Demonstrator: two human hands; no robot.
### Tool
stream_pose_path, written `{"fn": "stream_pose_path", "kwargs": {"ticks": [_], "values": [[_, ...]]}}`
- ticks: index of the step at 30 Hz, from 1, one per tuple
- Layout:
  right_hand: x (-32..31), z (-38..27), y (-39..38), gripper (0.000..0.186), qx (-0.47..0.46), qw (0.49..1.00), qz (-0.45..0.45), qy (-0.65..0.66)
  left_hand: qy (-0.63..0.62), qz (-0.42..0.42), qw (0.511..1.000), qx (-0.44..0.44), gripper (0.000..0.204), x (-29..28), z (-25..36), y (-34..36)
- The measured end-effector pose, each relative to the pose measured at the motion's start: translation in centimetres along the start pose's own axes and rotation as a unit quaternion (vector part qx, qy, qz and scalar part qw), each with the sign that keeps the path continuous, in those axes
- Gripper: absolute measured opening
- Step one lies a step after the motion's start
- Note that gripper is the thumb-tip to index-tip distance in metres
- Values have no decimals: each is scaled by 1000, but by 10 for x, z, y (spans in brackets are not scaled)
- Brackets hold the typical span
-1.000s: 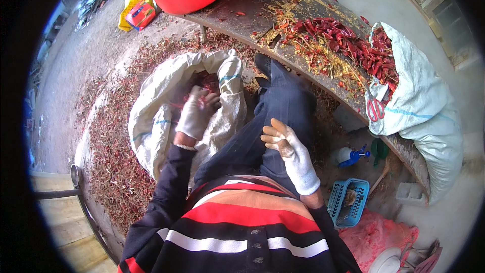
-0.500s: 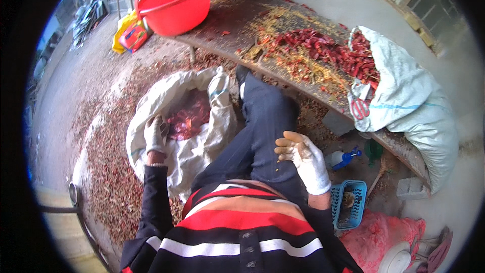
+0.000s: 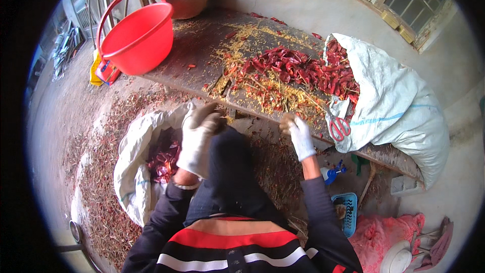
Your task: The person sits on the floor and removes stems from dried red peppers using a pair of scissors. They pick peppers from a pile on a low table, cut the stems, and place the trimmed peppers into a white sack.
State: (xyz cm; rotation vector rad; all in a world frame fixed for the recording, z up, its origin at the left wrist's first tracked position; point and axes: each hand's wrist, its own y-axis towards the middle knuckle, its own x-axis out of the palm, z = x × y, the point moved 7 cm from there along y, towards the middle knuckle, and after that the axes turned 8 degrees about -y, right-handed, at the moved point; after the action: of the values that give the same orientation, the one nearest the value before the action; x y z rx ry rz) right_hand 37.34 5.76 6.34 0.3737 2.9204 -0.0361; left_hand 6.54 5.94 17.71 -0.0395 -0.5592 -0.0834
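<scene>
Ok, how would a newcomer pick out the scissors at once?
On the dark tabletop, go to the white sack at its right end. By the sack's mouth, near the tabletop's front edge, are scissors; their two red finger loops set them apart from the red chilies.

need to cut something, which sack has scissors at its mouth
The sack on the bench: red scissors lie at its mouth. The floor sack shows none.

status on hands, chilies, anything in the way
Left hand by floor sack, right hand near table. Red chilies heaped there. Nothing obviously blocking; scissors to right.
</scene>
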Motion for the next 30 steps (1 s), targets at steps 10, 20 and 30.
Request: {"fn": "stream_pose_path", "kwargs": {"ticks": [10, 20, 30], "values": [[11, -44, 192, 17, -202, 848, 247, -423, 5, -110, 976, -187, 41, 103, -102, 56], [20, -14, 241, 16, -188, 769, 178, -585, 7, -69, 961, -266, 41, 81, -142, 60], [-58, 18, 181, 14, 21, 971, 233, 43, -27, -36, 944, -326, 34, 76, -147, 60]]}}
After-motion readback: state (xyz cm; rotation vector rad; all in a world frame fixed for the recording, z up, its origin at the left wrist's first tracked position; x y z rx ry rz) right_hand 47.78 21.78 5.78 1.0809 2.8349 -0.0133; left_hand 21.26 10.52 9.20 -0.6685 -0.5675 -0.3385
